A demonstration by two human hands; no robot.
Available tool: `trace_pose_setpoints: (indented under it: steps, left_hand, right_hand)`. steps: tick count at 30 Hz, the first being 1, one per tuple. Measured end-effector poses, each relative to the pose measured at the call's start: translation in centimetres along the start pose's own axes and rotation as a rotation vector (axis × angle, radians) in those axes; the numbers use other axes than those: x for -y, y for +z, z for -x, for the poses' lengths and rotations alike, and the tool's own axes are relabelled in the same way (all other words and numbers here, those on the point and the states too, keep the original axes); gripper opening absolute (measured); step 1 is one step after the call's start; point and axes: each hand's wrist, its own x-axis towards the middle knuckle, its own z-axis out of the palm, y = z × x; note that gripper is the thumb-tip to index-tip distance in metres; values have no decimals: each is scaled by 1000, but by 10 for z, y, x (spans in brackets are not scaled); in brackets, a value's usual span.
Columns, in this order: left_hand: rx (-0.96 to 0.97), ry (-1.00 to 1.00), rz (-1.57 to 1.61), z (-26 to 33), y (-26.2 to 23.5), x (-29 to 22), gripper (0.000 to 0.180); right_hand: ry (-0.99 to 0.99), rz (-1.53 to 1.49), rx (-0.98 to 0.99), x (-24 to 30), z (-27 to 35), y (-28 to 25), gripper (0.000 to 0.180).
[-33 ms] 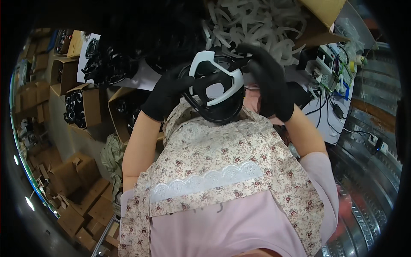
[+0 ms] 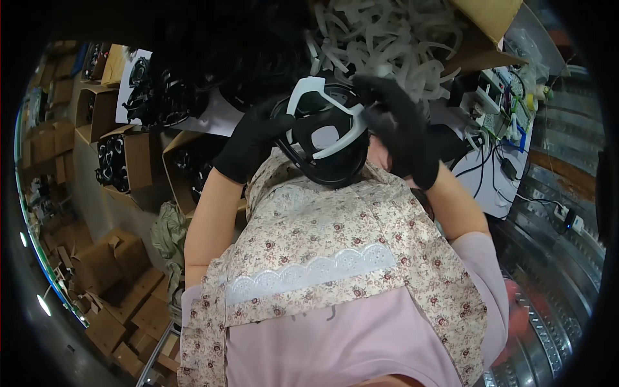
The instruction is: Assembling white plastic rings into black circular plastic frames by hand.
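A round black plastic shell (image 2: 335,169) with a pale grey Y-shaped plastic frame (image 2: 327,97) across its face is held at my chest. My left hand (image 2: 258,138), in a black glove, grips the shell's left rim, with its thumb over the frame's left arm. At the right side is my right hand (image 2: 403,126), also black-gloved and somewhat blurred. Its fingers are stretched and apart from the thumb, close to the frame's right arm. Whether they touch it I cannot tell. A small pale square (image 2: 324,137) shows in the middle of the shell.
Translucent white curved plastic parts (image 2: 393,42) are heaped beyond my hands, beside a cardboard flap (image 2: 487,22). Black parts (image 2: 161,97) lie on the table at left. Open cartons (image 2: 132,158) of black parts stand below it. Cables (image 2: 493,155) and small devices sit at right.
My right hand has shifted slightly, its fingers and thumb now nearer the frame's right arm. The left hand keeps its grip, and the shell has barely moved.
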Motion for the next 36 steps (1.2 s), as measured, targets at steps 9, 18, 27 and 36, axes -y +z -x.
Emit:
trace_pose_setpoints:
  steps: [9,18,27,36]
  left_hand:
    - [0,-23,160,-3,-13,2,43]
    - [14,94,-250,9,9,-15,63]
    - [27,97,-231,8,-3,-9,72]
    - [66,88,-195,3,1,-14,73]
  right_hand:
    - [-371,465,25,-4,-17,-1,28]
    - [-497,445,18,-24,-21,22,21]
    - [-503,419,-120,-29,-18,30,23]
    - [-693,576,5,-26,-25,20,19]
